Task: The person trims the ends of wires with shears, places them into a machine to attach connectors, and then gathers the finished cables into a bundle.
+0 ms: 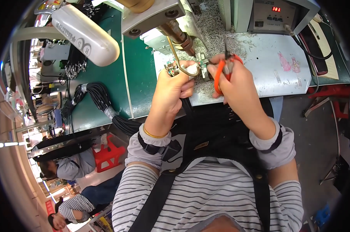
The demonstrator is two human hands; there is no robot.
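Under the dark tip of a soldering-type or press machine head [186, 46], my hands work close together. My left hand [169, 87] is closed, its thumb and fingers pinched around a small bundle of coloured wire ends [170, 69]. A thin tan tube [175, 54] curves down in front of these fingers. My right hand [239, 83] is wrapped around red-handled pliers [218, 77], their dark jaws pointing away from me. Its thumb and forefinger tips reach a small metal fixture [203, 65] between the hands; whether they pinch a part there is too small to tell.
Many tiny metal pins [217, 34] lie scattered over the metal work plate [268, 81]. A control box [275, 17] with a red display stands at the back right. Left are a white cylinder [86, 34] and a bundled black cable [99, 98]. Other people sit far left.
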